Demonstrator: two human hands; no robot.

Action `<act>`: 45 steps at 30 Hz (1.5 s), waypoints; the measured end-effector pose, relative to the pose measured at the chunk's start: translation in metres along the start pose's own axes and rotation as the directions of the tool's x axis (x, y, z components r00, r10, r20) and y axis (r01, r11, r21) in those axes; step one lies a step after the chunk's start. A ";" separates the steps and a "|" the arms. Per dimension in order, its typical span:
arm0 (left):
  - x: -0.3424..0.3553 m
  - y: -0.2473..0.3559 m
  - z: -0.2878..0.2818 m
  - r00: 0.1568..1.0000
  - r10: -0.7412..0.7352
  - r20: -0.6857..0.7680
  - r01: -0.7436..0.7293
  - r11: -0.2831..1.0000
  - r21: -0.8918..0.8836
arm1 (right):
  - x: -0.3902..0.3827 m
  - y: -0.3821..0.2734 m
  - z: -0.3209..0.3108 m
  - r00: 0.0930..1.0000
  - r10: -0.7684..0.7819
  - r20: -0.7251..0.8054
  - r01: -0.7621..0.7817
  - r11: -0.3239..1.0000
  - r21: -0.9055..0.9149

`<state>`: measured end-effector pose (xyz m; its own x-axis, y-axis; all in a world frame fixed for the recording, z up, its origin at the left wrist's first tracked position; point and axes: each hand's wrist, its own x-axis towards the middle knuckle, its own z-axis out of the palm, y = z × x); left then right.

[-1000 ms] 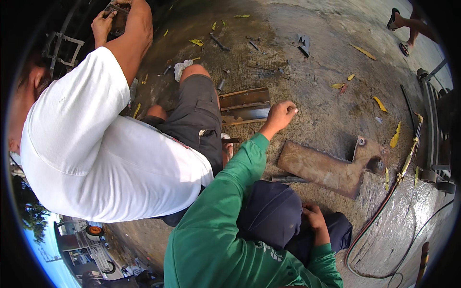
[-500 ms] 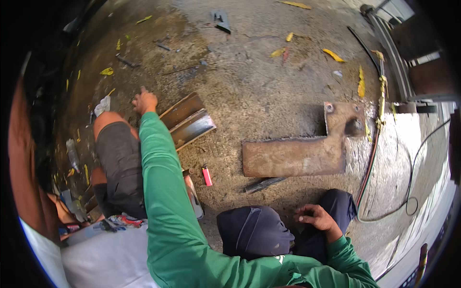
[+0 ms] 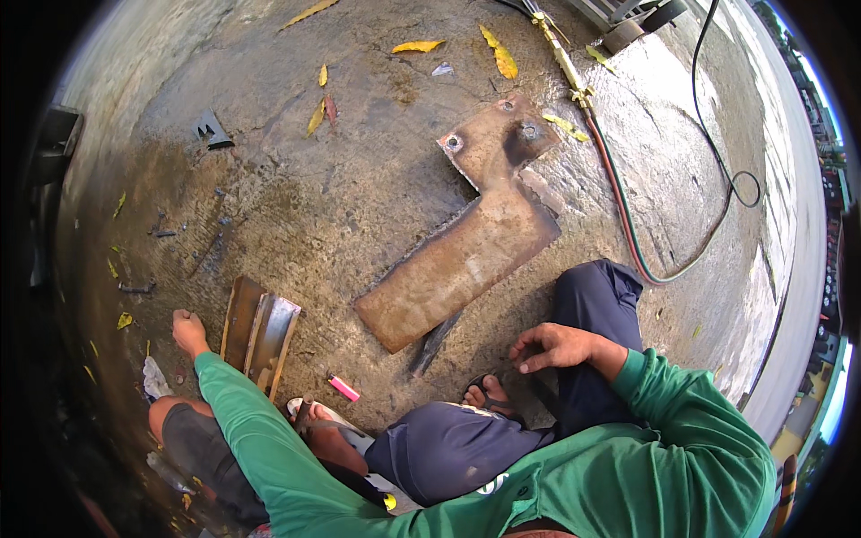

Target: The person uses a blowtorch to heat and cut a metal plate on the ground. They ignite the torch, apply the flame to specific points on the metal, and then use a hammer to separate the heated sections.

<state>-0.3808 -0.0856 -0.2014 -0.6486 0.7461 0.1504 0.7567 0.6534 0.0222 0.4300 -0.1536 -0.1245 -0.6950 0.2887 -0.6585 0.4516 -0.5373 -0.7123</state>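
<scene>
My left hand (image 3: 188,334) is stretched low over the ground at the left, just beside a rusty steel channel piece (image 3: 260,332). Its fingers are curled closed, and whatever they hold is hidden. In front of my knee hangs my right hand (image 3: 554,346), loosely bent, thumb apart from the fingers, with nothing visible in it. A pink lighter (image 3: 343,387) lies between the channel and my legs. Ahead of me rests a large rusty L-shaped steel plate (image 3: 457,269) with holes at its far end. A dark metal strip (image 3: 436,343) pokes out from beneath it.
Another person's bent knee (image 3: 184,421) is close to my left arm. Red and green hoses with a brass torch (image 3: 574,81) run along the right. A wheeled metal frame (image 3: 628,22) stands at the far right. Fallen leaves (image 3: 418,47) and a small steel offcut (image 3: 213,131) lie farther out.
The view has swung to the right, so the plate and hoses appear turned and shifted. My left hand remains beside the channel piece, now closed more like a fist. My right hand stays by my knee.
</scene>
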 end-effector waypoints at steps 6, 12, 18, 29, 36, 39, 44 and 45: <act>-0.036 0.221 -0.039 0.945 0.326 -0.025 -0.253 0.680 -0.689 | 0.025 -0.025 0.009 0.985 -0.108 0.132 0.130 0.975 -0.180; -0.160 0.498 -0.110 0.573 0.808 0.139 -0.110 0.244 -0.964 | 0.042 -0.007 0.007 0.944 -0.166 0.286 0.255 0.916 -0.311; -0.220 0.635 -0.107 0.394 0.907 0.147 -0.216 0.246 -0.945 | 0.052 0.001 0.000 0.939 -0.222 0.264 0.302 0.899 -0.318; -0.252 0.699 -0.096 0.294 0.955 -0.035 -0.749 0.207 -0.630 | 0.038 -0.016 -0.003 0.910 -0.254 0.329 0.309 0.943 -0.126; -0.257 0.701 -0.097 0.268 0.962 -0.042 -0.761 0.185 -0.622 | 0.040 -0.016 0.000 0.896 -0.310 0.317 0.387 0.896 -0.219; -0.255 0.702 -0.095 0.249 0.968 -0.034 -0.774 0.178 -0.608 | 0.041 -0.015 -0.002 0.891 -0.279 0.358 0.364 0.911 -0.194; -0.256 0.707 -0.098 0.245 0.969 -0.039 -0.791 0.176 -0.586 | 0.043 -0.010 -0.006 0.891 -0.304 0.337 0.387 0.897 -0.213; -0.253 0.704 -0.096 0.261 0.964 -0.054 -0.787 0.180 -0.590 | 0.043 -0.011 -0.006 0.896 -0.277 0.348 0.363 0.907 -0.214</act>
<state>0.3244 0.1733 -0.1287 0.5642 0.8177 0.1143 0.6954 -0.5452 0.4682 0.3987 -0.1301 -0.1461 -0.9422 0.1316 -0.3081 0.2767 -0.2130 -0.9371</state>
